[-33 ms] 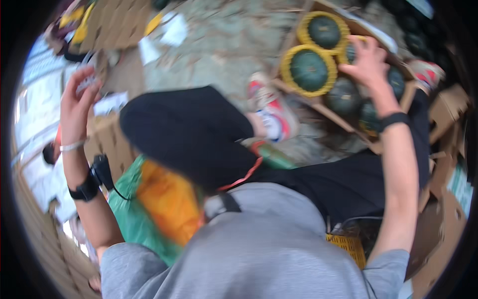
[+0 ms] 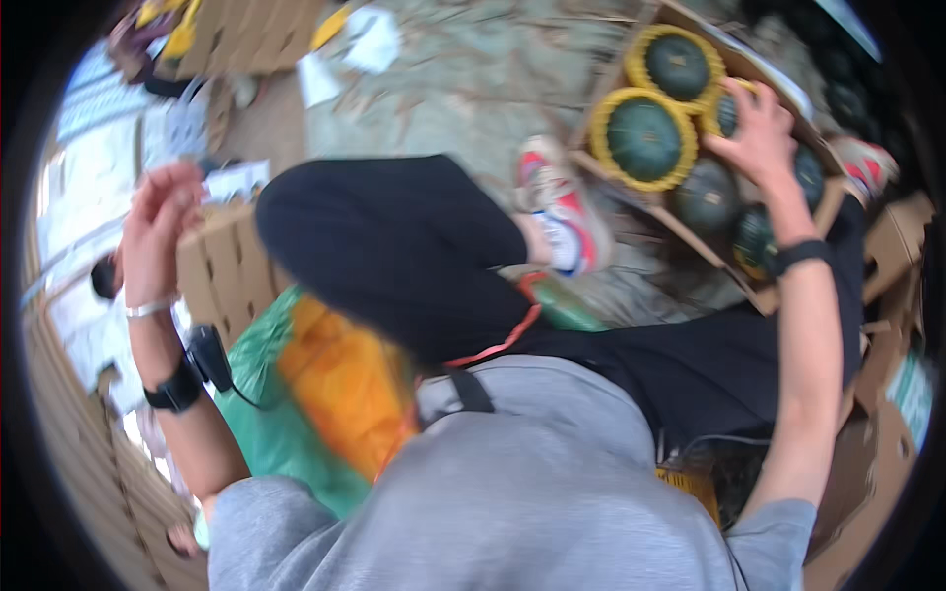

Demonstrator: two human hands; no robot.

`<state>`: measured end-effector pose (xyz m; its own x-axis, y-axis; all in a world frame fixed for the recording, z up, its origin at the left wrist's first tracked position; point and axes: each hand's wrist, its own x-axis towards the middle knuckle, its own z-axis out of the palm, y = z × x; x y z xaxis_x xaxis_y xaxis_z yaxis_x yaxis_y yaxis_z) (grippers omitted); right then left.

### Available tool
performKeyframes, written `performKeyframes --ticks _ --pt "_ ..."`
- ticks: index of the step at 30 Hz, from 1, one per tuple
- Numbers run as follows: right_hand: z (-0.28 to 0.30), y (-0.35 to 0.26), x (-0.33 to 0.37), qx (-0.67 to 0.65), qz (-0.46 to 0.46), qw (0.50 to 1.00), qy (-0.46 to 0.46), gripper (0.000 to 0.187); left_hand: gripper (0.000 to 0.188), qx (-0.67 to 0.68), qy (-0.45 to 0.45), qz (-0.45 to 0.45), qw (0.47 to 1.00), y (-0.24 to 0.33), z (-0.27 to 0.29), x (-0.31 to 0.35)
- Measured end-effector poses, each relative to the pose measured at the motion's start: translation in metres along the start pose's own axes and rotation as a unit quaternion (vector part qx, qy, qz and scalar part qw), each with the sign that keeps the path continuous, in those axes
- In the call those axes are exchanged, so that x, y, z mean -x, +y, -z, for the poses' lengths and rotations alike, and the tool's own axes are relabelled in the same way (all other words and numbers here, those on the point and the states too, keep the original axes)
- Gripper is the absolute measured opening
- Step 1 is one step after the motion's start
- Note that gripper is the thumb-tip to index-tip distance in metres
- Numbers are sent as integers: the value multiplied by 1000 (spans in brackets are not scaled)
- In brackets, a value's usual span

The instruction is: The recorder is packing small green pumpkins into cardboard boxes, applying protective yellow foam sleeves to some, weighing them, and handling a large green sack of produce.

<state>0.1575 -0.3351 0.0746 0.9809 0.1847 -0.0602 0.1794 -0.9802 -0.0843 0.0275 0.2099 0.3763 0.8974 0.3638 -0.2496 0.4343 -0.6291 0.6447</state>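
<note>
At the upper right, my right hand [image 2: 759, 136] reaches into an open cardboard box [image 2: 680, 225]. Its thumb and fingers curve around a dark green squash [image 2: 727, 116] in a yellow foam net, partly hidden by the hand. Beside it lie two more netted squashes, one nearer [image 2: 642, 140] and one farther [image 2: 678, 67]. Several bare dark green squashes, such as this one [image 2: 706, 195], sit under and near my wrist. My left hand [image 2: 161, 212] is raised at the far left, away from the box. Its fingers are loosely curled and blurred, with nothing visible in them.
A green bag [image 2: 296, 443] with orange plastic [image 2: 340, 379] lies by my left side. My bent leg [image 2: 384, 251] is between it and the box. Cardboard pieces [image 2: 892, 251] stand at the right, a yellow crate [image 2: 690, 483] near my right hip. Another person [image 2: 138, 44] is at the upper left.
The whole view has shifted, so the box and my legs appear slightly farther right and lower. My left hand's fingers look more curled. My right hand stays at the same netted squash.
</note>
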Motion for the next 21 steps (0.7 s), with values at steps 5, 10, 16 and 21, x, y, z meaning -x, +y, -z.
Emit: performKeyframes --ticks 5,10,16,21 --pt "-8 -27 5 35 -8 999 -29 81 19 65 -184 371 908 -65 7 177" --pt "13 -50 25 -81 19 996 28 60 90 -486 -220 241 811 -215 -86 269" --pt "56 -64 65 -172 66 981 66 58 118 -459 -73 249 849 -287 -138 268" --pt "74 -75 93 -255 43 965 -48 62 97 291 -266 494 775 -326 -111 289"
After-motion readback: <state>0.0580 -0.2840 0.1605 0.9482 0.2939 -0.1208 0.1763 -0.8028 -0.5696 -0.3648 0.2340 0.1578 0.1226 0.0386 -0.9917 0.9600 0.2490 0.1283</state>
